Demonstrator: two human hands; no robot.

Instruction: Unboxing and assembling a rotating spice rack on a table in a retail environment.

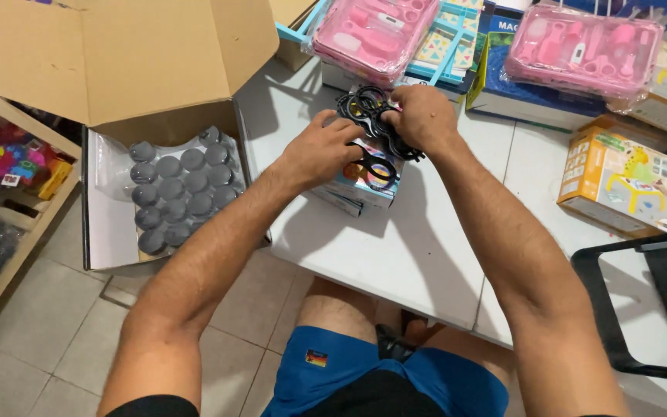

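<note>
Both of my hands are on a tangle of black plastic rings with handles (368, 108) that lies on top of a small colourful box (364, 185) on the white table (418, 255). My left hand (322, 150) presses down on the near rings, fingers curled over them. My right hand (422, 116) grips the far side of the bunch from above. Part of the bunch is hidden under my fingers.
An open cardboard box (117, 69) with several grey round caps in plastic (175, 193) stands at the left table edge. Pink kits in clear packs (372, 31) (580, 50), a yellow box (619, 181) and a black frame (642, 301) crowd the back and right.
</note>
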